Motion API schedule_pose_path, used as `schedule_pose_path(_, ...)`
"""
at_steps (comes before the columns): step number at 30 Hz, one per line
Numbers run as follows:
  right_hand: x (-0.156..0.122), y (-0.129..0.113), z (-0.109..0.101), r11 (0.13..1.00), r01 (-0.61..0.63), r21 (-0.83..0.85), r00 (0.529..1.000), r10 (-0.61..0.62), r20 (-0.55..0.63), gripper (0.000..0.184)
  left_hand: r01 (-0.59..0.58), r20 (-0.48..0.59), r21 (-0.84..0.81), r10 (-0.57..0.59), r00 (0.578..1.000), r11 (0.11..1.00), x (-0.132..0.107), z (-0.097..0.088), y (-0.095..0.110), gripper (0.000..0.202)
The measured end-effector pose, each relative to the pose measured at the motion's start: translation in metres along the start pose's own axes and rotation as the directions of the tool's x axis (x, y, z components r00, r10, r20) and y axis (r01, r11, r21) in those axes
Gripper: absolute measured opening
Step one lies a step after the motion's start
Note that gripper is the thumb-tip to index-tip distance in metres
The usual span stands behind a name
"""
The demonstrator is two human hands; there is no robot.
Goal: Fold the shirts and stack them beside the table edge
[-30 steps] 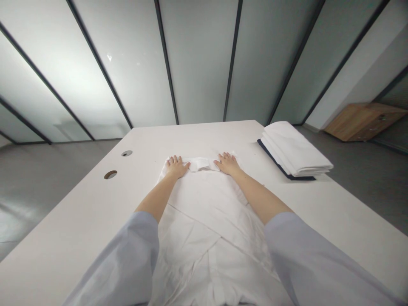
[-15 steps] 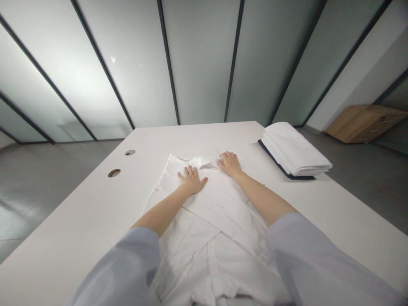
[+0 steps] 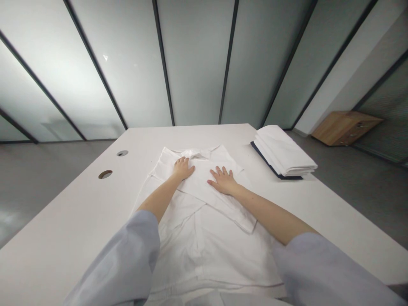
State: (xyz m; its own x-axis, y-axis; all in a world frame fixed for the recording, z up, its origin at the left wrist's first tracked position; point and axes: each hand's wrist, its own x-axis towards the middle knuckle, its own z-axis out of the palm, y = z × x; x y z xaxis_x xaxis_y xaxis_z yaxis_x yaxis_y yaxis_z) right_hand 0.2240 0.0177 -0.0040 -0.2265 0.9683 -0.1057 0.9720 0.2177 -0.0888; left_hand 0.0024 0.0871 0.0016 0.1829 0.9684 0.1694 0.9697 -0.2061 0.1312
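A white shirt (image 3: 204,229) lies spread on the white table (image 3: 79,212), collar at the far end, with a sleeve folded across its chest. My left hand (image 3: 182,168) rests flat on the cloth just below the collar, fingers stretched out. My right hand (image 3: 223,180) lies flat on the folded sleeve a little to the right and nearer to me, fingers spread. Neither hand holds anything.
A stack of folded white cloth on a dark board (image 3: 282,155) sits at the table's far right. Two round cable holes (image 3: 105,174) are in the table's left side. Frosted glass panels stand behind, and a wooden cabinet (image 3: 346,127) is on the floor at the right.
Both hands moved back from the collar toward me. My right hand slid down from the collar's right side onto the chest, and the folded sleeve now lies across the shirt.
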Motion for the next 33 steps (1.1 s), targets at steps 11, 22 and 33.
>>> schedule_pose_path(11,0.082,0.029,-0.016,0.999,-0.019,-0.034,0.999,0.018,-0.039,0.070,0.090,0.184,0.047,-0.098,0.978,0.995,-0.053,-0.011,0.018,0.077)
schedule_pose_path(22,0.054,0.009,-0.018,0.991,0.065,-0.115,0.967,-0.091,-0.239,0.055,0.151,0.187,0.062,-0.160,0.969,0.987,-0.023,0.006,0.021,0.083)
schedule_pose_path(33,0.006,0.013,-0.001,0.999,0.053,-0.008,0.992,-0.054,-0.110,0.061,-0.111,0.081,-0.014,0.111,0.990,0.994,-0.043,-0.009,0.011,0.046)
